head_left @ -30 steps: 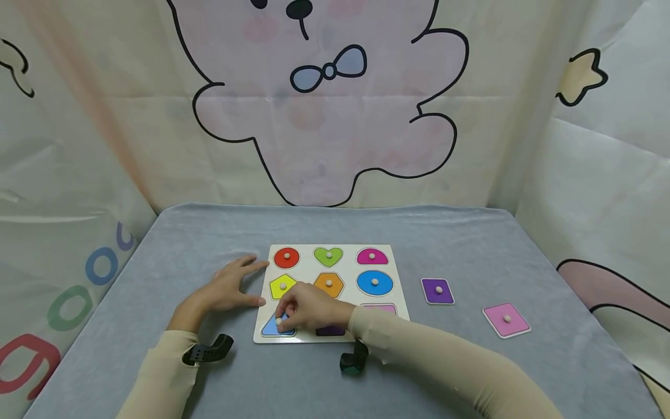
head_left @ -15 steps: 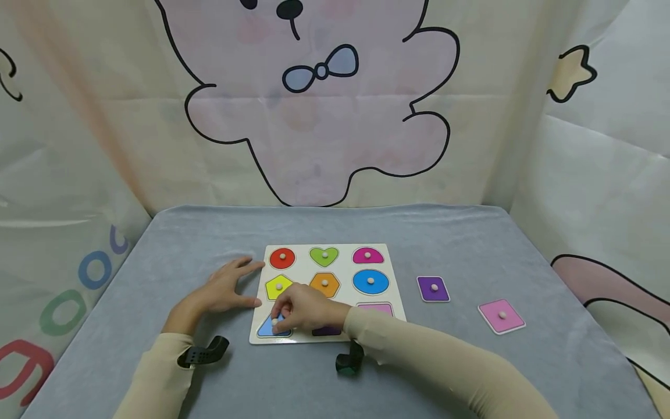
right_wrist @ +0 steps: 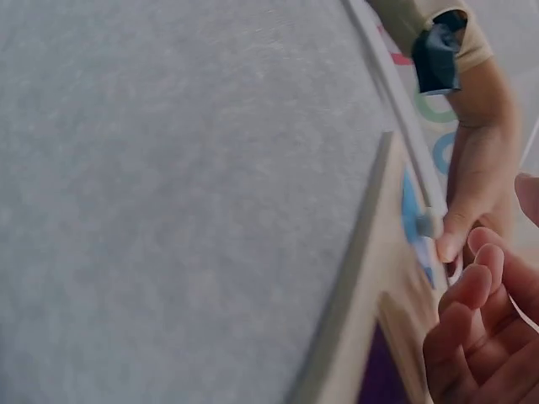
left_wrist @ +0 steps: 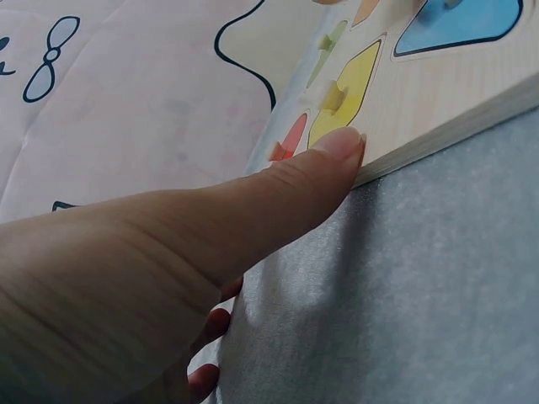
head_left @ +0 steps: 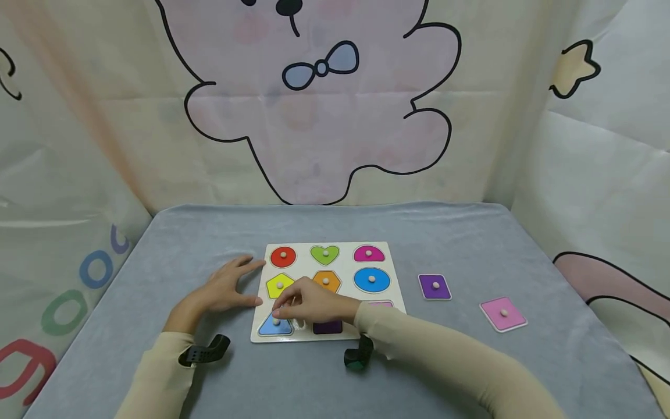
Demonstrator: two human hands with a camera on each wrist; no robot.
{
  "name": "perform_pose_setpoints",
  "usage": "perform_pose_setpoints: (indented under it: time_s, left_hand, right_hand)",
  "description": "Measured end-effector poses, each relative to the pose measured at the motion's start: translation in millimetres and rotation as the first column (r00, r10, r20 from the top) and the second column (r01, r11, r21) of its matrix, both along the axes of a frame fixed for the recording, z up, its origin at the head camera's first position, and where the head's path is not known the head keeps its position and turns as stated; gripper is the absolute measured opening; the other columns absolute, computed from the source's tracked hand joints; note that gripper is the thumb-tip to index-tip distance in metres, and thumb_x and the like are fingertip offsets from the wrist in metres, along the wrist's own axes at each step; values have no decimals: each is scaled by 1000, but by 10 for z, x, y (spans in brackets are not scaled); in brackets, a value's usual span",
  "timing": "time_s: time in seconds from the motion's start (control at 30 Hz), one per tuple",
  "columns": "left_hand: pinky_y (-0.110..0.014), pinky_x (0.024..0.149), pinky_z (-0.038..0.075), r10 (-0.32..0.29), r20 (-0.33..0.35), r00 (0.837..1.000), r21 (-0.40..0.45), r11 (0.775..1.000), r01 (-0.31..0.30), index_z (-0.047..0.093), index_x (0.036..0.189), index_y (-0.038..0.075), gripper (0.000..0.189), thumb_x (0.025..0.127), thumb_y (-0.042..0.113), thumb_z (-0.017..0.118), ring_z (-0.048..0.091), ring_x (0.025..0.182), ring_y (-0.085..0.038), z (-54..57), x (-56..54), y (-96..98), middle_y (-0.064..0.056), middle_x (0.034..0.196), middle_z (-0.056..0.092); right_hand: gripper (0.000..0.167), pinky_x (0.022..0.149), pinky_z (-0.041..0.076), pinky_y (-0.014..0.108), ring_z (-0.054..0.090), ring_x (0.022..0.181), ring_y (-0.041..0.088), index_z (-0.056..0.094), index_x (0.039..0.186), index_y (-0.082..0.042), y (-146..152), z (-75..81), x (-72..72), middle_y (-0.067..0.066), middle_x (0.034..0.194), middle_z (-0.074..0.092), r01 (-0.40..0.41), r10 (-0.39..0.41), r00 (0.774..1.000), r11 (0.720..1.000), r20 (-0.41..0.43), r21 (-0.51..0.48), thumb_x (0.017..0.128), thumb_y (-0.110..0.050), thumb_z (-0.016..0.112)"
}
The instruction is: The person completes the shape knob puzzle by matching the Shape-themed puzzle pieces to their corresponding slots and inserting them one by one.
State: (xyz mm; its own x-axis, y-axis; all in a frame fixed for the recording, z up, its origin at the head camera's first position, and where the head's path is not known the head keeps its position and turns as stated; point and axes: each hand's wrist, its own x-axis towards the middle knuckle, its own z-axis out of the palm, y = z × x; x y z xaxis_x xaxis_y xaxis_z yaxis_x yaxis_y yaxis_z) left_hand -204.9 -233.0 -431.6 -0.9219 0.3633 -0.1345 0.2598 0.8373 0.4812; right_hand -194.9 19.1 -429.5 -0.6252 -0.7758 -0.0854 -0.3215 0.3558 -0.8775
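Observation:
A white wooden knob puzzle board [head_left: 345, 250] lies on the table with bright shaped pieces in it. My left hand [head_left: 222, 287] rests at its left edge, fingers spread; in the left wrist view the thumb [left_wrist: 312, 177] touches the board's edge beside the yellow pentagon [left_wrist: 345, 93]. Just above the blue triangle piece [head_left: 274, 327], which sits in its slot, is my right hand [head_left: 314, 301]. Its fingers are loosely bent and hold nothing; the triangle's knob shows below the fingertips. A dark purple slot [head_left: 327, 327] and a mostly covered pink one are in the bottom row.
Right of the board lie a purple square piece [head_left: 434, 287] and, farther right, a pink piece [head_left: 503, 314], both with knobs. A grey cloth [head_left: 293, 378] covers the table. Printed curtains [head_left: 487, 116] stand behind and at both sides.
My right hand has let go of the triangle's knob and risen slightly off it, uncovering more of the triangle and its knob. The left hand stays at the board's edge.

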Motion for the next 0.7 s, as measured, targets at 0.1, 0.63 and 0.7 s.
perform_pose_setpoints:
  time_s: [0.1, 0.63, 0.7]
  left_hand:
    - [-78, 111, 24, 2, 5, 1000, -2, 1000, -2, 44, 153, 22, 89, 78, 50, 82, 28, 147, -50, 16, -9, 7, -24, 161, 32]
    - [-76, 113, 23, 36, 20, 999, -16, 999, -36, 45, 153, 21, 90, 77, 48, 84, 28, 146, -50, 0, 14, 28, -24, 161, 31]
    - [-76, 114, 23, 36, 21, 999, -16, 999, -36, 45, 153, 21, 90, 77, 48, 84, 28, 146, -50, 3, 14, 37, -23, 162, 31]
  right_hand:
    - [22, 64, 46, 16, 55, 71, 4, 77, 110, -8, 62, 72, -17, -2, 84, 68, 10, -11, 1000, 1000, -8, -5, 97, -23, 67]
    - [23, 72, 52, 21, 58, 81, 10, 77, 110, -8, 586, 206, 29, -2, 97, 69, 88, -86, 993, 996, -75, 28, 96, -24, 68]
    - [23, 69, 51, 21, 58, 79, 11, 76, 110, -7, 674, 220, 25, 1, 96, 70, 103, -102, 992, 994, -71, 19, 96, -23, 68]
